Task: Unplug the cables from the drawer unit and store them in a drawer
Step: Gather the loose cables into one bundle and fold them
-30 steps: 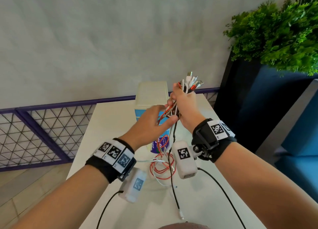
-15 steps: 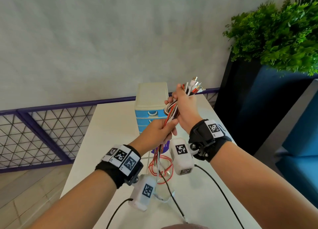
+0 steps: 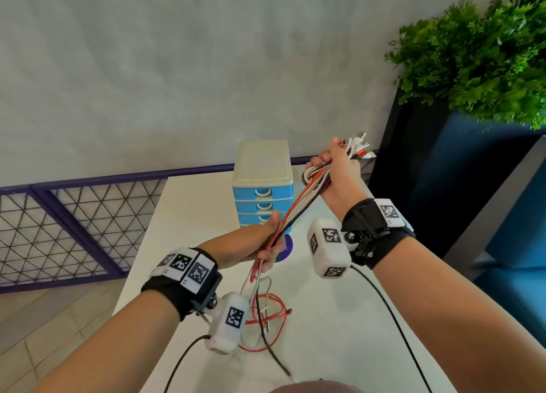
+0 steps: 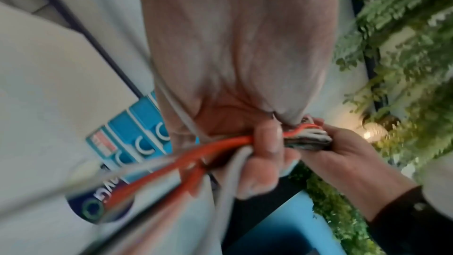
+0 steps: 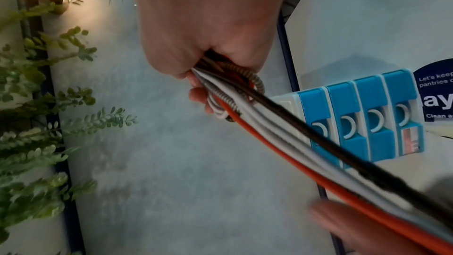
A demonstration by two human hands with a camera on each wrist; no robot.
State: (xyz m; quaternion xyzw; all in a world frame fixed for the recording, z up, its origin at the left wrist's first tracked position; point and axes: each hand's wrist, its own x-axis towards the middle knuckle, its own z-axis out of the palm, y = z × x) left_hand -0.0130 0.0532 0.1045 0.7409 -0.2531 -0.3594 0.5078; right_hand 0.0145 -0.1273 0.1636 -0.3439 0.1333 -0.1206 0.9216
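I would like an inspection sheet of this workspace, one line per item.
Surface: white table, round dark blue sticker on it.
Job's things: small plastic drawer unit with blue drawers, all four drawers closed.
Clutter: nothing seen.
Grippers: right hand grips the plug end of the bundle; left hand grips it lower down.
Cables: bundle of red, white and black cables stretched between the hands; loose tails on the table.
Surroundings: grey wall, green plant, purple mesh railing.
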